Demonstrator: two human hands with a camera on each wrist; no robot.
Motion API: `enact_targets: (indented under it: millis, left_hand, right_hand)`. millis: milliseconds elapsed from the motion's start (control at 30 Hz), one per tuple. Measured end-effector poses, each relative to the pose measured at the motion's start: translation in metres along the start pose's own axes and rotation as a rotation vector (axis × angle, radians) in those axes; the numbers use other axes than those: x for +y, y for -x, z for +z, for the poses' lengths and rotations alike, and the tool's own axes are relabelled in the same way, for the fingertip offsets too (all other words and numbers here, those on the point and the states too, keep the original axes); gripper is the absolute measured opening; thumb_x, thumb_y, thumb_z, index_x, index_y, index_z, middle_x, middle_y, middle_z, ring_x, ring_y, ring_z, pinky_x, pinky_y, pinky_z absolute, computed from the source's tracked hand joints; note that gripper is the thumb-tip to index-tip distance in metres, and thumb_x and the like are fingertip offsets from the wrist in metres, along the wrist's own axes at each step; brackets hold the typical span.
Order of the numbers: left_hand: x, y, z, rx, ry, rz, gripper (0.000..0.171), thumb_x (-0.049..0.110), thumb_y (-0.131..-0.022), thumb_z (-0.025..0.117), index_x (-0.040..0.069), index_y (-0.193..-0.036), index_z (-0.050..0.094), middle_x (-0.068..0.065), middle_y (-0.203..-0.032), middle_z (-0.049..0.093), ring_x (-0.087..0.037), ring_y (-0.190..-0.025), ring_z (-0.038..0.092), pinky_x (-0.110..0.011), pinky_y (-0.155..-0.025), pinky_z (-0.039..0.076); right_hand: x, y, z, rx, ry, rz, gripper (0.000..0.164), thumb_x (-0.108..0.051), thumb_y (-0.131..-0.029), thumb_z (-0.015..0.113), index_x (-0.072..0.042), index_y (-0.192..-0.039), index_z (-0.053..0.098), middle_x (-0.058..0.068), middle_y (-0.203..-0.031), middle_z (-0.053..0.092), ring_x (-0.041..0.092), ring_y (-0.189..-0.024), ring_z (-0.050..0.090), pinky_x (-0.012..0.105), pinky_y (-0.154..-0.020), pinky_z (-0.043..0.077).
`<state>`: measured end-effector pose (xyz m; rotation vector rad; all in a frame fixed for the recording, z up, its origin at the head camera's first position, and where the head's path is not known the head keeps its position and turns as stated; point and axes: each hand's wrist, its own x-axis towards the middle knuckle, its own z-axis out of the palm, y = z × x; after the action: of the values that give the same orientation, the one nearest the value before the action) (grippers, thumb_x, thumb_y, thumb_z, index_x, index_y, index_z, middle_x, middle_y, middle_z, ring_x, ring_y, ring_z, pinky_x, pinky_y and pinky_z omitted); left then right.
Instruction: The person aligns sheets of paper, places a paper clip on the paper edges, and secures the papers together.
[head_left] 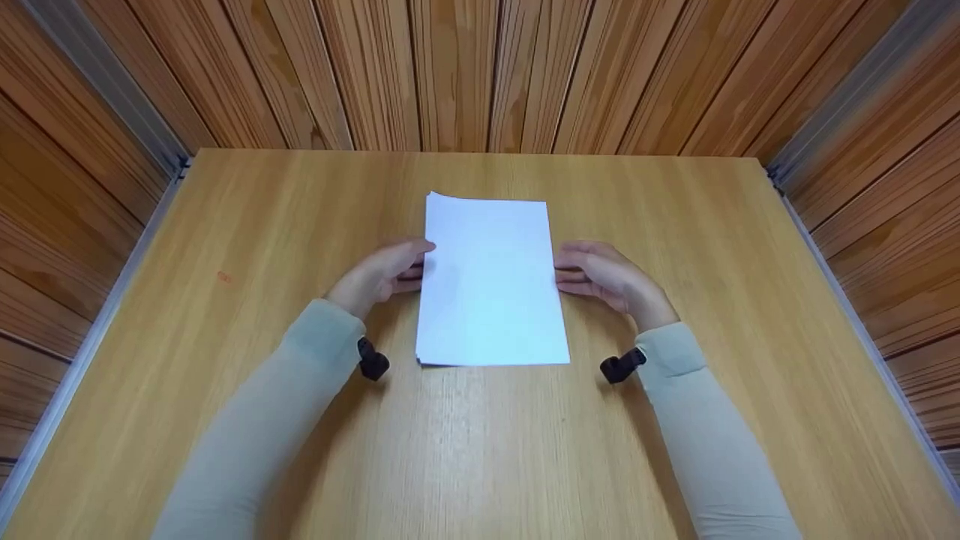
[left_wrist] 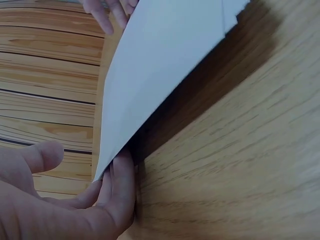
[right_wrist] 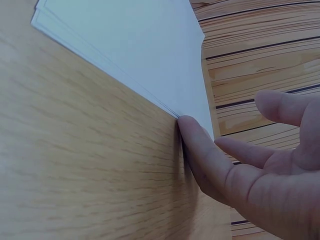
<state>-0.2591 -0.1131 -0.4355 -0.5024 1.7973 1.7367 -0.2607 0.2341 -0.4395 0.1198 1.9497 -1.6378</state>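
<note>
A small stack of white paper sheets point(head_left: 491, 285) lies lengthwise in the middle of the wooden table, its sheet edges slightly out of line at the corners. At its left edge is my left hand point(head_left: 386, 274); in the left wrist view the fingers point(left_wrist: 122, 185) reach under that edge, which stands a little off the table, while the thumb is raised apart from the paper. My right hand point(head_left: 604, 277) touches the right edge with its fingertips point(right_wrist: 192, 130), the thumb lifted clear. Parts of the left fingers are hidden under the sheets.
The light wooden table point(head_left: 480, 457) spreads around the paper. A plank-patterned wall point(head_left: 457, 75) stands behind it, with similar walls on both sides. Black wrist devices point(head_left: 373, 360) sit by the sleeve cuffs. A small reddish mark point(head_left: 223, 277) shows at left.
</note>
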Motion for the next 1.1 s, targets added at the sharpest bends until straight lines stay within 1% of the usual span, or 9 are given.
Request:
enact_targets:
  millis: [267, 400, 567, 667, 933, 1100]
  left_hand:
    - [-0.0023, 0.0002, 0.0017, 0.026, -0.011, -0.001, 0.058, 0.034, -0.109, 0.061, 0.016, -0.16, 0.04, -0.006, -0.164, 0.043, -0.027, -0.14, 0.049, -0.038, -0.116, 0.047]
    - [-0.004, 0.0002, 0.0029, 0.025, -0.025, 0.013, 0.057, 0.034, -0.109, 0.06, 0.014, -0.16, 0.04, -0.008, -0.164, 0.042, -0.028, -0.142, 0.048, -0.039, -0.117, 0.046]
    - [-0.0069, -0.0018, 0.0046, 0.041, -0.059, 0.04, 0.048, 0.031, -0.109, 0.06, 0.011, -0.151, 0.048, -0.01, -0.16, 0.045, -0.028, -0.14, 0.05, -0.041, -0.117, 0.046]
    - [-0.0079, -0.0028, 0.0048, 0.043, -0.072, 0.057, 0.046, 0.03, -0.109, 0.06, 0.01, -0.149, 0.049, -0.01, -0.157, 0.046, -0.029, -0.139, 0.049, -0.043, -0.117, 0.046]
    - [-0.0078, -0.0036, 0.0059, 0.054, -0.107, 0.06, 0.052, 0.027, -0.11, 0.059, 0.011, -0.156, 0.042, -0.012, -0.16, 0.044, -0.03, -0.143, 0.046, -0.044, -0.118, 0.044]
    - [-0.0078, -0.0012, 0.0074, 0.045, -0.118, 0.081, 0.053, 0.024, -0.109, 0.059, 0.012, -0.158, 0.04, -0.011, -0.16, 0.043, -0.03, -0.144, 0.046, -0.045, -0.119, 0.043]
  right_hand:
    - [0.0003, 0.0007, -0.0009, 0.003, 0.008, -0.002, 0.066, -0.018, -0.112, 0.054, 0.0, -0.167, 0.023, 0.022, -0.154, 0.048, 0.035, -0.135, 0.057, 0.04, -0.115, 0.048]
    - [0.0007, 0.0008, -0.0008, 0.003, -0.002, 0.0, 0.067, -0.017, -0.111, 0.056, 0.001, -0.166, 0.023, 0.022, -0.155, 0.048, 0.035, -0.134, 0.057, 0.04, -0.115, 0.048]
    - [0.0017, -0.0001, -0.0009, 0.006, -0.007, -0.001, 0.066, -0.015, -0.11, 0.056, 0.001, -0.166, 0.023, 0.021, -0.155, 0.048, 0.033, -0.133, 0.058, 0.04, -0.113, 0.05]
    - [0.0022, -0.001, -0.0005, 0.009, -0.011, -0.005, 0.065, -0.014, -0.11, 0.055, 0.002, -0.165, 0.025, 0.022, -0.154, 0.049, 0.033, -0.131, 0.06, 0.039, -0.112, 0.05]
    - [0.0026, -0.0009, -0.0005, 0.01, -0.012, -0.011, 0.063, -0.015, -0.111, 0.055, 0.002, -0.165, 0.028, 0.022, -0.152, 0.051, 0.032, -0.13, 0.06, 0.04, -0.113, 0.05]
    - [0.0035, -0.0004, -0.0017, 0.01, -0.017, -0.006, 0.063, -0.016, -0.111, 0.056, 0.0, -0.165, 0.028, 0.021, -0.153, 0.051, 0.033, -0.133, 0.059, 0.04, -0.113, 0.05]
